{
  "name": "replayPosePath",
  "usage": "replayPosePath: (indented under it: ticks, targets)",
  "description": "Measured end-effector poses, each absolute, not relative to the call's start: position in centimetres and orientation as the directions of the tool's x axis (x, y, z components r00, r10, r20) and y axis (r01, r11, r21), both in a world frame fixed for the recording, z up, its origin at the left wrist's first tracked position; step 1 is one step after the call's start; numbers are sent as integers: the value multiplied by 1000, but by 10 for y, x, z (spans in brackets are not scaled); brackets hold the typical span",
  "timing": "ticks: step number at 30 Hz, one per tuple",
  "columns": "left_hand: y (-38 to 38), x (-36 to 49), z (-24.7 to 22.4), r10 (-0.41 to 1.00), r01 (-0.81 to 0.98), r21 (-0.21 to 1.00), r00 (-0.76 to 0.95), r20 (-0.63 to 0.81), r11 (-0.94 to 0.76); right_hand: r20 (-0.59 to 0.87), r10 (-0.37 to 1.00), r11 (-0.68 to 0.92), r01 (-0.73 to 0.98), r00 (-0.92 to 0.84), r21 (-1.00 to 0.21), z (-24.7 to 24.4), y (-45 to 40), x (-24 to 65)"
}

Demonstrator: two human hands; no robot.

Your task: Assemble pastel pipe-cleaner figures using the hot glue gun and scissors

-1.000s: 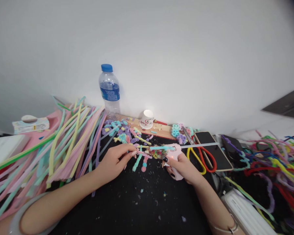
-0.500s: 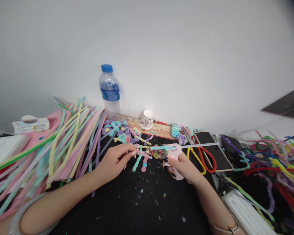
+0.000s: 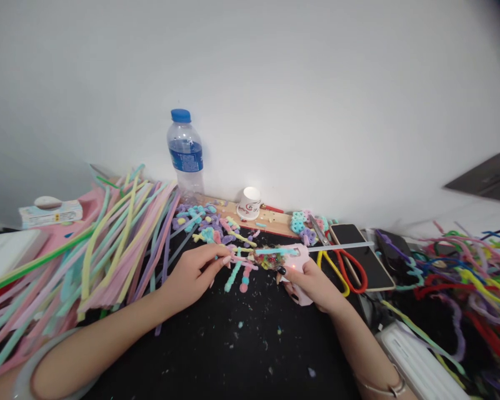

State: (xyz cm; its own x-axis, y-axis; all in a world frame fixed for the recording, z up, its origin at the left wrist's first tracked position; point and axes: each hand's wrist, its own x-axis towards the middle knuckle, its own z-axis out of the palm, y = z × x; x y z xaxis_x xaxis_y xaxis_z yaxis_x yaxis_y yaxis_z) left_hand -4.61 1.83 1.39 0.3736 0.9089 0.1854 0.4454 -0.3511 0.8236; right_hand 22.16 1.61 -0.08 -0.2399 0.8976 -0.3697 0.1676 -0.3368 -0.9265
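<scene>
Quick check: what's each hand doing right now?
Left hand: closed, pinching a fuzzy pastel piece.
Right hand: closed around the pink glue gun.

Rm nearside of hands; scissors + phone block R, stems L

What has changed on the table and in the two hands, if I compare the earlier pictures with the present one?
Nothing has visibly moved beyond a very slight shift of the camera view, and nothing was taken or released. The left hand still pinches a fuzzy piece, and the right hand still grips the pink glue gun. The bottle and paper cup stayed put.
</scene>
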Motion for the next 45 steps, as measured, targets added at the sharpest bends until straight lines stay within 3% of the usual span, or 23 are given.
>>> replayPosePath:
  ticks: [28,32,39,45]
  targets:
    - [17,-47,13,928,460,820,303,216,-341,-380,902,-348,175,-204,-921,1,17,221]
    - [17,-47,13,937,403,863,290,195,-304,-367,908,-346,132,-204,-929,5,17,219]
    - [18,-44,10,926,200,974,377,23,-106,-294,928,-310,-39,-229,-950,10,14,212]
    - [19,-41,7,919,123,992,393,-27,-24,-287,911,-326,-92,-295,-941,3,9,201]
